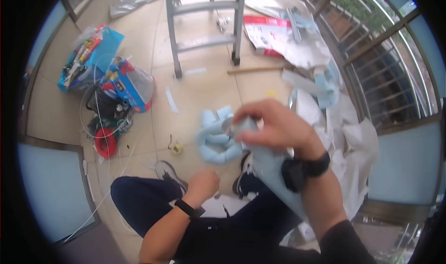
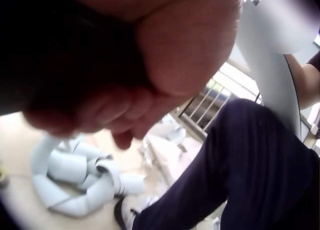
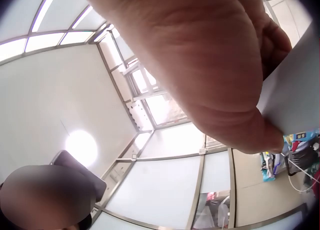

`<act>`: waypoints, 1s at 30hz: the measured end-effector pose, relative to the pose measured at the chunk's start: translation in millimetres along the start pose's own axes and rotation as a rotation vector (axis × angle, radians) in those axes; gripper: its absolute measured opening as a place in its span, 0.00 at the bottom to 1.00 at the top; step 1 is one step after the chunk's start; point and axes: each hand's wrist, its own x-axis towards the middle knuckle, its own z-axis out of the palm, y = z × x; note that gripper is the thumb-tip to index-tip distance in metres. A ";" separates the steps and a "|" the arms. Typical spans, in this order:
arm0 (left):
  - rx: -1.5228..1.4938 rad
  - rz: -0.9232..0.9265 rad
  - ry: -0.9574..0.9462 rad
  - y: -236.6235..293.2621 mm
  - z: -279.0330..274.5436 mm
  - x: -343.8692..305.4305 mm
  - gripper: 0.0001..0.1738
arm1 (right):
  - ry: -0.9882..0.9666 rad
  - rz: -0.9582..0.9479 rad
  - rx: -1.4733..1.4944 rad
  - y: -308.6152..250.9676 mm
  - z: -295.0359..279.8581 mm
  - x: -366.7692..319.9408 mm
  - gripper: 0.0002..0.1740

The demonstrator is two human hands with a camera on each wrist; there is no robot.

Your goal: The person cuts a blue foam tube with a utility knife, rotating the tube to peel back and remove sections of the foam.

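My right hand (image 1: pixel 274 127) grips the upper end of a long light-blue pipe (image 1: pixel 274 171), with thumb and fingers around it. The pipe slants down past my right knee; in the right wrist view its pale wall (image 3: pixel 297 87) lies against the thumb. Low between my knees is my left hand (image 1: pixel 203 189), its fingers curled in. Close up in the left wrist view, these fingers (image 2: pixel 107 107) show nothing held, though the palm is dark. On the floor ahead lies a ring of joined light-blue pipe elbows and short pieces (image 1: pixel 213 158).
A grey stepladder (image 1: pixel 204 41) stands beyond the pipes. Bags (image 1: pixel 132 85), cable and a red tape roll (image 1: pixel 106 143) lie at left. Crumpled wrapping sheets (image 1: pixel 346 152) cover the right side by the railing. A small yellow tape measure (image 1: pixel 176 149) sits near my left shoe.
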 end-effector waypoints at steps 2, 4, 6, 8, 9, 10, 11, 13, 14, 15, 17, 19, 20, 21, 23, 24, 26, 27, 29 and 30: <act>-0.139 -0.057 0.019 21.5 -27.1 -25.1 0.14 | -0.019 0.080 0.017 -0.1 11.1 -0.4 0.20; -0.277 -0.100 0.087 50.9 -70.7 -38.3 0.15 | -0.016 0.042 -0.003 3.6 19.9 4.8 0.21; -0.324 0.065 0.193 73.9 -99.1 -53.6 0.16 | 0.012 -0.027 -0.039 8.7 31.9 9.1 0.23; -0.278 0.106 0.162 86.5 -116.0 -60.6 0.16 | -0.003 -0.001 -0.044 4.1 31.6 11.9 0.23; -0.225 0.147 0.126 90.4 -120.2 -61.4 0.16 | -0.014 0.028 -0.043 2.3 31.9 13.1 0.23; -0.223 0.146 0.129 94.6 -120.8 -59.9 0.16 | -0.013 0.023 -0.042 1.8 32.8 13.5 0.23; -0.192 0.154 0.091 99.5 -120.4 -58.3 0.15 | 0.000 0.026 -0.041 2.0 34.3 12.9 0.22; -0.160 0.161 0.051 105.5 -120.5 -56.2 0.15 | 0.015 0.030 -0.036 3.0 36.7 12.8 0.22; -0.143 0.141 0.031 108.0 -121.1 -55.7 0.15 | 0.017 0.012 -0.063 3.3 37.6 13.0 0.22; -0.129 0.120 0.013 109.6 -121.2 -54.9 0.14 | 0.017 -0.006 -0.092 3.9 37.6 13.3 0.22; -0.144 0.131 0.009 106.6 -110.7 -50.6 0.14 | 0.025 -0.012 -0.101 5.2 37.9 12.7 0.21; -0.158 0.139 0.008 105.6 -105.8 -49.6 0.14 | 0.033 -0.022 -0.108 2.1 37.4 11.1 0.21; -0.162 0.140 -0.009 106.4 -106.1 -48.8 0.14 | 0.025 0.002 -0.098 -2.0 35.1 9.9 0.21; -0.166 0.143 -0.025 107.2 -106.3 -48.0 0.14 | 0.019 0.024 -0.090 -4.1 33.5 9.1 0.22; -0.182 0.123 -0.033 105.2 -100.8 -45.5 0.14 | 0.019 0.036 -0.091 -2.6 37.1 8.4 0.22; -0.196 0.104 -0.038 102.8 -97.6 -43.2 0.14 | 0.019 0.046 -0.092 -0.8 38.6 8.5 0.21; -0.184 0.110 -0.036 94.3 -92.9 -41.7 0.14 | 0.016 0.040 -0.139 6.5 44.7 10.1 0.21; -0.176 0.113 -0.036 86.6 -88.1 -41.7 0.14 | 0.007 0.035 -0.185 7.0 47.6 10.6 0.21; -0.057 0.047 -0.069 31.0 -45.0 -32.5 0.14 | 0.050 -0.039 -0.133 1.1 32.4 -0.9 0.21; 0.059 -0.023 -0.103 3.7 -20.8 -33.4 0.14 | 0.089 -0.114 -0.080 -2.4 22.9 -3.6 0.20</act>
